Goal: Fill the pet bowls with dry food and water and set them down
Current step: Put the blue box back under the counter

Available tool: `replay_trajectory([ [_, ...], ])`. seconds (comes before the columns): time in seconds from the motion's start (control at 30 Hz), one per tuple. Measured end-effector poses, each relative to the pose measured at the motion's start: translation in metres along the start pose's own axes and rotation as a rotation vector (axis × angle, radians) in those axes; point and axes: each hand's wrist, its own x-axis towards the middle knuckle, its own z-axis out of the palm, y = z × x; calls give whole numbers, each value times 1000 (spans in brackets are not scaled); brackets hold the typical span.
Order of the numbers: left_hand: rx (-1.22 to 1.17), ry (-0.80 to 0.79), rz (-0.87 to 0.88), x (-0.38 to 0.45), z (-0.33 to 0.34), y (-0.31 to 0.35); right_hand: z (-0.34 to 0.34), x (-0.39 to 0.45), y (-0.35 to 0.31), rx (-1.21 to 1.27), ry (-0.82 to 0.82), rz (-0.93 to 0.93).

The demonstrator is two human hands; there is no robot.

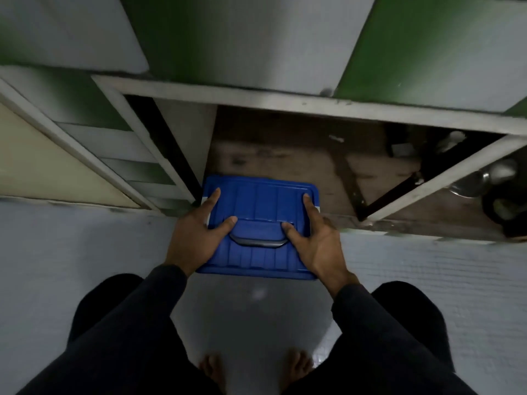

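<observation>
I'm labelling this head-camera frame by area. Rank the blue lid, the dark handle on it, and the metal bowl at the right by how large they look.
1. blue lid, by far the largest.
2. metal bowl, partly hidden by the cupboard frame.
3. dark handle, close to the bowl; the bowl lies farther away, so this order is unsure.

Lighting: dim, cool, indoor. Faint glare on floor (258, 293) between knees. Cupboard interior (285, 155) shadowed. Overall soft blur; wide-angle bending at edges.
</observation>
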Motion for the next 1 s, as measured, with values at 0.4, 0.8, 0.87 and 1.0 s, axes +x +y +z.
replay_trajectory([
  [0.4,109,10,45,72,45,-48,44,74,39,-5,20,54],
  [0.8,150,-17,60,150,73,-74,66,145,56,14,31,67],
  [0.87,143,-28,55,162,77,-75,67,158,57,9,20,76],
  [1.0,129,-37,33,186,84,-80,75,184,62,14,52,57],
])
